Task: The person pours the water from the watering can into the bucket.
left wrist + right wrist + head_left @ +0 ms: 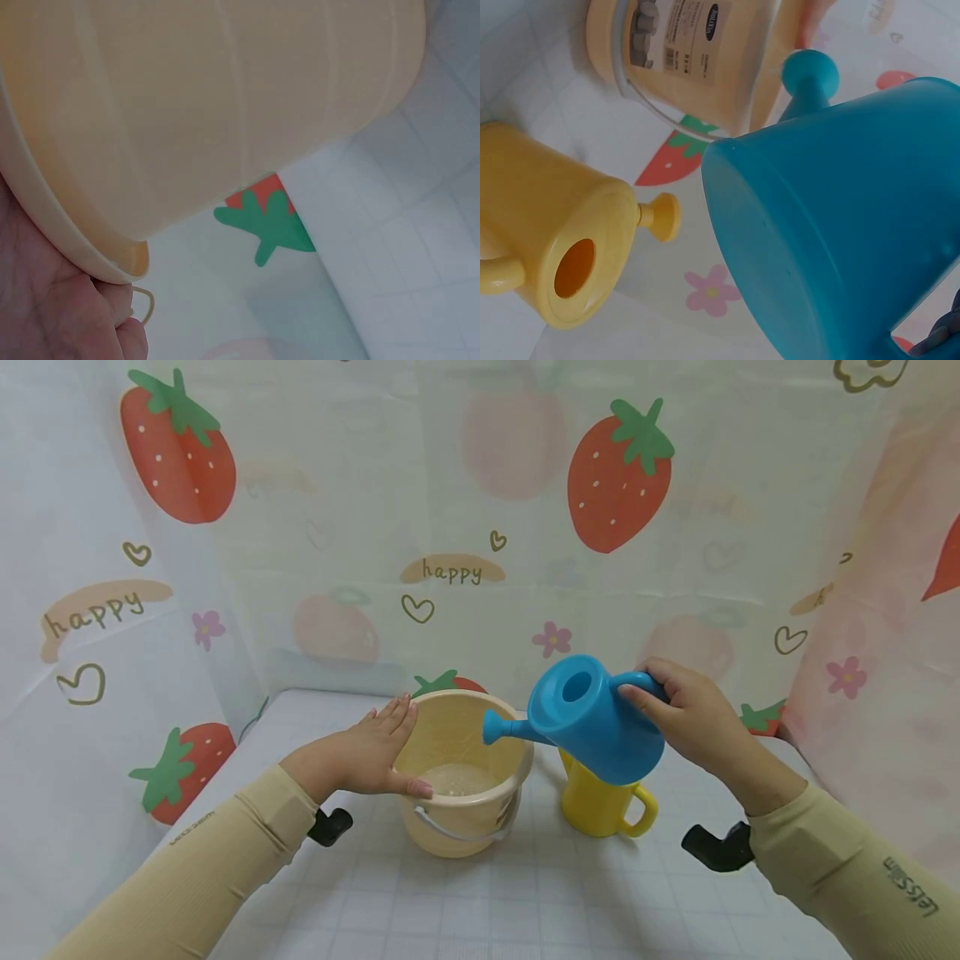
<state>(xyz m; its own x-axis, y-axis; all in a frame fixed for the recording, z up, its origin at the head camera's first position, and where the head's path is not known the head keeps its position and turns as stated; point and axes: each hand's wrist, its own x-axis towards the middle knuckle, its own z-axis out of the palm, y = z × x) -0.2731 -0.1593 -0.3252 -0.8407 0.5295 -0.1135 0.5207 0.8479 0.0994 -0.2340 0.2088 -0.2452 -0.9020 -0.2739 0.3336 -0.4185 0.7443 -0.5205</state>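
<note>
Both hands work: left (367,752) flat against the bucket (461,777), right (693,714) gripping the tilted blue can (592,718) above the yellow can (600,802).

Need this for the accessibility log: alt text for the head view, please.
A person's right hand tilts a blue watering can by its handle, spout over a cream bucket whose rim the left hand steadies. A yellow watering can stands behind the blue one on a white gridded table, strawberry-print curtains around.

Materials, surface finish
Blue watering can (592,718), yellow watering can (600,802): smooth plastic, faint sheen. Beige bucket (461,777): smooth matt plastic, glossy printed label (676,34). Backdrop (480,510): thin printed cloth.
</note>
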